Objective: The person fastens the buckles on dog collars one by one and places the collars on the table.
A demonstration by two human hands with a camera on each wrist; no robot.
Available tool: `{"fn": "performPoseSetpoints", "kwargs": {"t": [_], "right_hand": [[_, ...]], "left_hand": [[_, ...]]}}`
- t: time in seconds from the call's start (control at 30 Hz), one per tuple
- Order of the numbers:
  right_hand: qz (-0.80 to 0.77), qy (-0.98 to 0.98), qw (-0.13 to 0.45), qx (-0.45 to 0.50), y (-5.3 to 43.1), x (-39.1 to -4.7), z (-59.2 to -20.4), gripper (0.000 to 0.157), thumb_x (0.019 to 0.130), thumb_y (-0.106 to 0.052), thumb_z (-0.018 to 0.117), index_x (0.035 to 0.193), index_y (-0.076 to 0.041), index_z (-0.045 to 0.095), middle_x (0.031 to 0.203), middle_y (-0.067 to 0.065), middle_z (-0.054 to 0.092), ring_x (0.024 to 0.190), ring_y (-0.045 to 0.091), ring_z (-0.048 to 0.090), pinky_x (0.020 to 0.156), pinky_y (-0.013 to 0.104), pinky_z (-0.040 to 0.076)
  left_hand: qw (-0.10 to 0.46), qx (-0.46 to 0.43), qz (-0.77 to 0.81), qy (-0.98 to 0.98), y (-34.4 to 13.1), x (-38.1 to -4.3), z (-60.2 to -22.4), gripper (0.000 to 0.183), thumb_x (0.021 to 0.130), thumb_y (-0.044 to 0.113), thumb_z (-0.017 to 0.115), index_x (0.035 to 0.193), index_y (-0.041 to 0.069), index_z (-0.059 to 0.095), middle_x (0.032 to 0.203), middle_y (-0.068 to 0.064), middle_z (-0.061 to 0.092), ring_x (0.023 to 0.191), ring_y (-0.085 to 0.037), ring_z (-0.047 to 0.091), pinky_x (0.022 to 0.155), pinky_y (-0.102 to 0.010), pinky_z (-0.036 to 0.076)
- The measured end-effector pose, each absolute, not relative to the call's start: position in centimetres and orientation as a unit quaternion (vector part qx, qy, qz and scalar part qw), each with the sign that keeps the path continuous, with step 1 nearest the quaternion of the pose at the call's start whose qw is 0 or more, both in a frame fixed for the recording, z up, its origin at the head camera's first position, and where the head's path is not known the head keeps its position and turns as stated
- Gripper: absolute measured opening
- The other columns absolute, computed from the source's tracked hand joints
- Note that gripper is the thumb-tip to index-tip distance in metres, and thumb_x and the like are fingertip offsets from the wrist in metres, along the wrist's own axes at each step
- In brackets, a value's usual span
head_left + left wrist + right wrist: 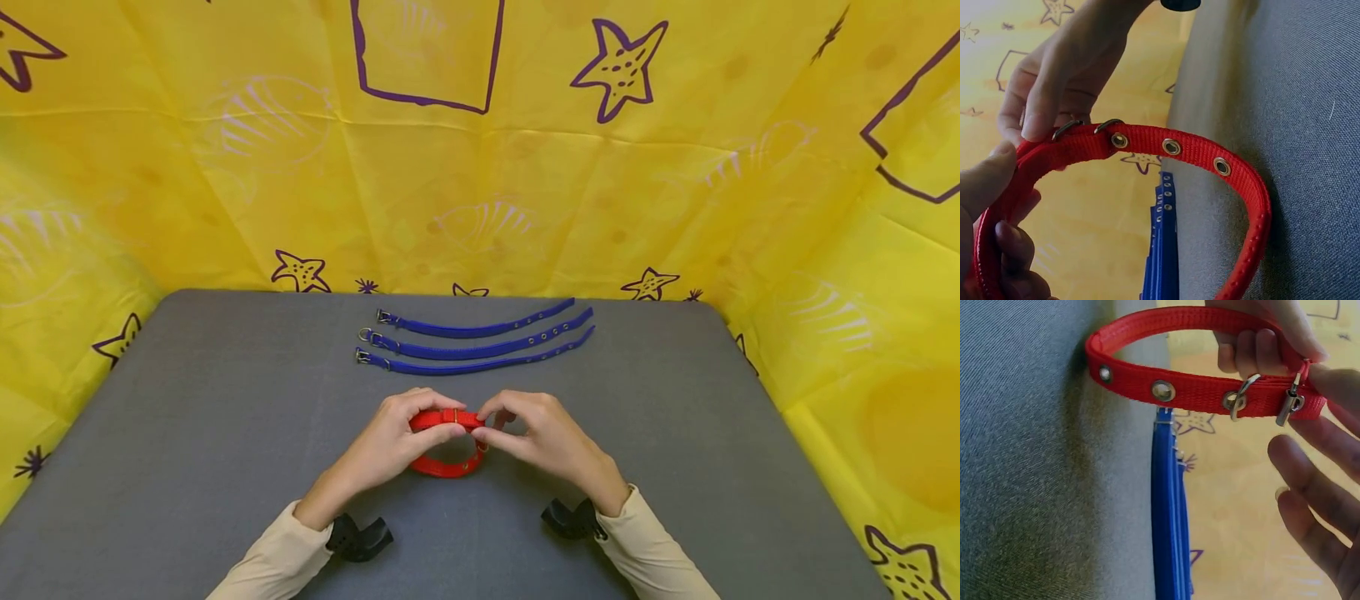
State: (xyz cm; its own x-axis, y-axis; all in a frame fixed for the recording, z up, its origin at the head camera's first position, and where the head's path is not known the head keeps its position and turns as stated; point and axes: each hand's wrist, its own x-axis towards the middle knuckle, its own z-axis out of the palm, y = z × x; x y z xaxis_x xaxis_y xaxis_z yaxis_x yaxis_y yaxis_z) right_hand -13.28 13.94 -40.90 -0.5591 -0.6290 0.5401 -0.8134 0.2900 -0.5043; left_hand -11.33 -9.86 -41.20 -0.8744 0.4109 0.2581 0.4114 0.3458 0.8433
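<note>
A red collar [447, 468] with metal eyelets is looped into a ring between the two hands, just above the table. My left hand [405, 437] grips the band on its left side, thumb in front and fingers behind. At the buckle end, my right hand [536, 433] pinches the band between thumb and fingertips. In the right wrist view the metal buckle [1291, 403] and the D-ring [1244, 397] show clearly, the strap passing through them. The left wrist view shows several eyelets along the red band [1197, 153].
Behind the hands, three blue collars [480, 350] lie side by side across the grey table [225, 467], buckles to the left. Yellow cloth [480, 183] with sea-creature drawings hangs around the table's back and sides.
</note>
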Motion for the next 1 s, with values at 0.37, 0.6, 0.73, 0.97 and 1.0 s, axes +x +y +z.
{"fn": "performPoseSetpoints", "kwargs": {"t": [0.37, 0.6, 0.73, 0.97, 1.0], "right_hand": [[0.380, -0.846, 0.034, 0.372, 13.7, -13.3, -41.8, 0.033, 0.087, -0.016, 0.077, 0.113, -0.011, 0.057, 0.099, 0.004, 0.071, 0.078, 0.010, 0.071, 0.069, 0.030, 0.058], [0.367, -0.836, 0.064, 0.403, 13.7, -13.5, -42.2, 0.025, 0.089, -0.006, 0.073, 0.111, -0.010, 0.063, 0.104, 0.003, 0.071, 0.078, 0.012, 0.070, 0.071, 0.029, 0.058], [0.356, -0.844, 0.054, 0.397, 13.7, -13.6, -42.2, 0.025, 0.090, -0.009, 0.072, 0.114, -0.012, 0.065, 0.107, 0.001, 0.072, 0.081, 0.010, 0.071, 0.073, 0.029, 0.058], [0.343, -0.856, 0.017, 0.386, 14.4, -14.2, -42.4, 0.034, 0.092, -0.016, 0.072, 0.125, -0.015, 0.064, 0.111, 0.001, 0.072, 0.086, 0.008, 0.069, 0.078, 0.030, 0.057], [0.341, -0.858, 0.013, 0.383, 14.5, -14.3, -42.4, 0.033, 0.092, -0.017, 0.072, 0.125, -0.014, 0.064, 0.111, 0.002, 0.073, 0.087, 0.008, 0.069, 0.078, 0.031, 0.056]], "left_hand": [[0.037, -0.200, -0.503, -0.840, -9.5, -11.6, -41.7, 0.023, 0.093, 0.025, 0.070, 0.115, 0.017, 0.071, 0.106, 0.001, 0.072, 0.086, -0.008, 0.061, 0.069, -0.023, 0.049], [0.022, -0.196, -0.514, -0.835, -9.5, -11.7, -42.1, 0.025, 0.093, 0.025, 0.070, 0.116, 0.015, 0.071, 0.108, -0.001, 0.073, 0.086, -0.008, 0.063, 0.067, -0.022, 0.050], [0.003, -0.199, -0.503, -0.841, -9.9, -12.0, -42.0, 0.023, 0.093, 0.023, 0.071, 0.115, 0.016, 0.072, 0.104, 0.000, 0.073, 0.083, -0.008, 0.063, 0.067, -0.022, 0.050], [-0.041, -0.175, -0.458, -0.870, -12.3, -13.3, -41.4, 0.020, 0.094, 0.029, 0.069, 0.113, 0.022, 0.071, 0.086, -0.002, 0.070, 0.072, -0.010, 0.057, 0.062, -0.023, 0.046], [-0.045, -0.169, -0.449, -0.876, -12.7, -13.5, -41.3, 0.020, 0.094, 0.029, 0.068, 0.113, 0.021, 0.071, 0.084, -0.002, 0.069, 0.071, -0.010, 0.056, 0.062, -0.024, 0.045]]}}
